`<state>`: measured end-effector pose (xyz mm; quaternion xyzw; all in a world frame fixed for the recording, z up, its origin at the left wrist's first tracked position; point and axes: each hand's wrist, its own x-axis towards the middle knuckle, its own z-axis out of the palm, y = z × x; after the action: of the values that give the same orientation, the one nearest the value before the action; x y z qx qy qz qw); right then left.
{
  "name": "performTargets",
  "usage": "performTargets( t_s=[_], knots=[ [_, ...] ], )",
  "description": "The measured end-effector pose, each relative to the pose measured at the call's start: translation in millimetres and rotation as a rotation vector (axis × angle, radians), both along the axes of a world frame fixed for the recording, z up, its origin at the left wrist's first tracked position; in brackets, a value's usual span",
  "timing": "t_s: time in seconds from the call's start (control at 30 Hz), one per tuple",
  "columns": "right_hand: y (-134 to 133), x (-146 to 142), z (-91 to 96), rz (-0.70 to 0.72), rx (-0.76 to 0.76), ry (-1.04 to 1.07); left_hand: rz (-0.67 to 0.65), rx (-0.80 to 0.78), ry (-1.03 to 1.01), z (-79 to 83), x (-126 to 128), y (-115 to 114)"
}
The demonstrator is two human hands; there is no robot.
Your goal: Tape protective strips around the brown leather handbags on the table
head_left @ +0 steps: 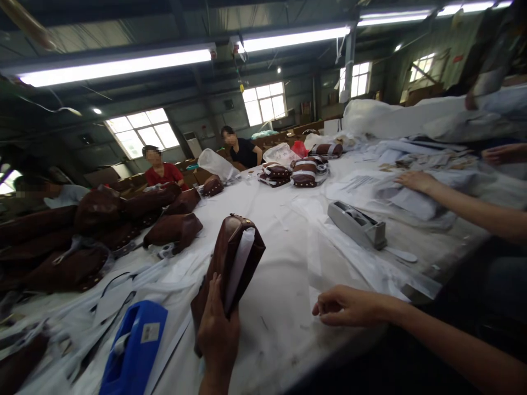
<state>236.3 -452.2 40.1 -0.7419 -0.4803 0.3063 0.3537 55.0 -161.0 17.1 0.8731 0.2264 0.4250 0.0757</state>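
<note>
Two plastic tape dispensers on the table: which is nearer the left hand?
The blue plastic tape dispenser with a white label, beside the left hand. The other, the grey plastic dispenser, sits farther off, closer to the right hand.

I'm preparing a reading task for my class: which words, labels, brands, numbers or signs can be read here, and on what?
No text can be read.
Label on the blue tape dispenser: too small and blurred.
Red patch on the far wall: too blurred to tell if a sign.
Brown bag in the left hand: none visible.
</note>
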Motion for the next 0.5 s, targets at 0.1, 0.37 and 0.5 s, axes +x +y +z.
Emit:
performTargets(
  t_s=[0.1,0.37,0.5],
  knots=[
    [10,15,-9.5,-0.271,0.109,-0.17,0.015,-0.008,-0.01,4.5,0,0],
    [61,97,-95.6,-0.69,-0.159,-0.67,0.005,0.162,-0.11,-1.9,5,11],
    [70,92,-101.3,-0.478,-0.218,-0.612,-0.054,0.239,-0.187,-8.6,16,34]
  ],
)
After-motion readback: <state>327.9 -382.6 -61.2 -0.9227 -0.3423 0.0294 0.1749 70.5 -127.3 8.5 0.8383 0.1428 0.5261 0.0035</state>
